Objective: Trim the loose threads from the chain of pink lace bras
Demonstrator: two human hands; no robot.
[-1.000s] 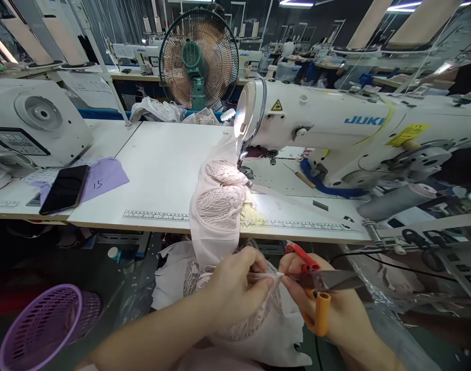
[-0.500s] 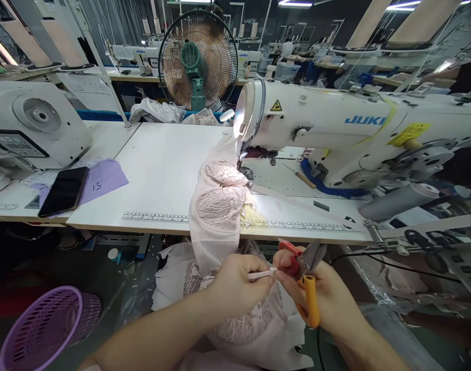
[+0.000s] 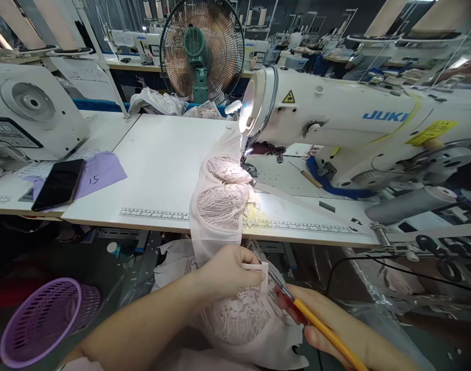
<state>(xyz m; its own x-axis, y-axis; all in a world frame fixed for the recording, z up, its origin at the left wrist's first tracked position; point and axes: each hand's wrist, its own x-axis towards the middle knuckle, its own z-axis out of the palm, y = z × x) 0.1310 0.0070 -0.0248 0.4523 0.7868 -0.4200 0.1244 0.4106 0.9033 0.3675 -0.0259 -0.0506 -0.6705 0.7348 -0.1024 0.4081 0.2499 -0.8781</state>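
Observation:
My left hand (image 3: 230,270) is closed, pinching a narrow pale strip (image 3: 264,279) whose end hangs down past the fingertips. My right hand (image 3: 320,312) grips scissors (image 3: 326,330) with orange and red handles. Their blades point up and left, right beside the strip; whether they touch it I cannot tell. Below both hands, pale lace bra pieces (image 3: 239,322) lie bunched over the lap. Another pale lace bra piece (image 3: 220,206) lies on the table and drapes over its front edge, its upper part by the needle of the sewing machine (image 3: 328,108).
A black phone (image 3: 60,185) rests on purple fabric (image 3: 104,175) at the left. A purple basket (image 3: 42,319) stands on the floor. Behind the white table (image 3: 158,170) is a large fan (image 3: 202,49). An awl-like tool (image 3: 310,179) lies under the machine arm.
The scissors have swung from lying across my right palm to pointing at the strip. My right hand has let go of the strip and moved down and right.

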